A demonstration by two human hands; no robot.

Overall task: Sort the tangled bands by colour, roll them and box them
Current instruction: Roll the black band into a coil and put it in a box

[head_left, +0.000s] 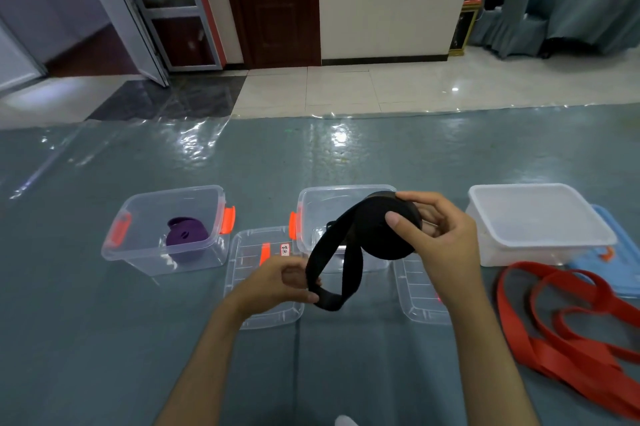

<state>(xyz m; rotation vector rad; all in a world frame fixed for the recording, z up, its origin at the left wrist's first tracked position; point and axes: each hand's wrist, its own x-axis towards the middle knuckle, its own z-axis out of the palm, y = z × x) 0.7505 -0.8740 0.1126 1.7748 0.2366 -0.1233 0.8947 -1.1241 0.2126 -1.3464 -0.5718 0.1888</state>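
A black band (346, 245) is partly wound into a thick roll, held in the air over the middle clear box (308, 204). My right hand (440, 235) grips the roll, thumb pressed on its flat face. My left hand (277, 282) pinches the loose loop that hangs down from the roll. A rolled purple band (185, 238) lies inside the left clear box (138, 214). Loose red bands (568, 332) lie tangled on the table at the right.
Two clear lids (249, 263) (415, 294) lie flat in front of the boxes. A white lidded box (533, 218) stands at the right on a blue lid (616, 273). The table wears a grey-green cloth under clear plastic (173, 155).
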